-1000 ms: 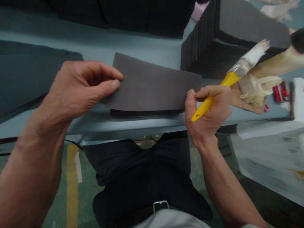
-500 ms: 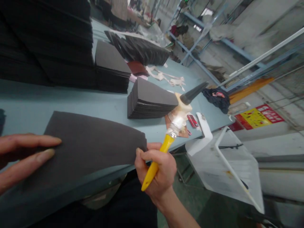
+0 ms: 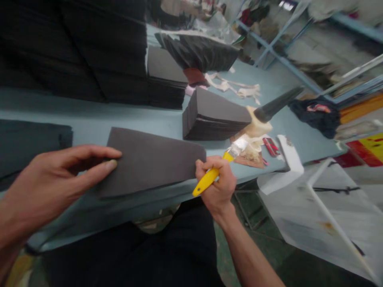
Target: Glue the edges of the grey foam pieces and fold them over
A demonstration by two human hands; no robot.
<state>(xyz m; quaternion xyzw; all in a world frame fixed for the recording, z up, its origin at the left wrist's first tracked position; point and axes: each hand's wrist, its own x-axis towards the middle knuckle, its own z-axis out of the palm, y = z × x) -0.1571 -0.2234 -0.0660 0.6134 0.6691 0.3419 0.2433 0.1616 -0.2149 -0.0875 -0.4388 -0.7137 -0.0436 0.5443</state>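
Observation:
My left hand [image 3: 72, 171] rests at the left end of a dark grey tapered panel [image 3: 155, 163], thumb and forefinger apart with their tips on its upper face. The panel lies near the table's front edge. My right hand [image 3: 220, 183] is closed round a paintbrush [image 3: 209, 180] with a yellow handle, its pale bristles pointing away from me. That same hand pinches the panel's narrow right end between thumb and fingers. Just beyond the panel stands a stack of similar dark pieces [image 3: 221, 107].
Tall dark stacks [image 3: 104, 52] rise at back left. Dark pieces [image 3: 32, 139] lie at far left. Beyond the brush are a pale block with a black tapered object [image 3: 278, 105], a red item [image 3: 271, 146] and white paper [image 3: 289, 159]. A white-framed panel [image 3: 329, 215] stands right of the table.
My view has swung left and lower, so more of my left hand shows. Both hands remain on the panel; the brush stays in my right hand, its bristles now nearer the red item.

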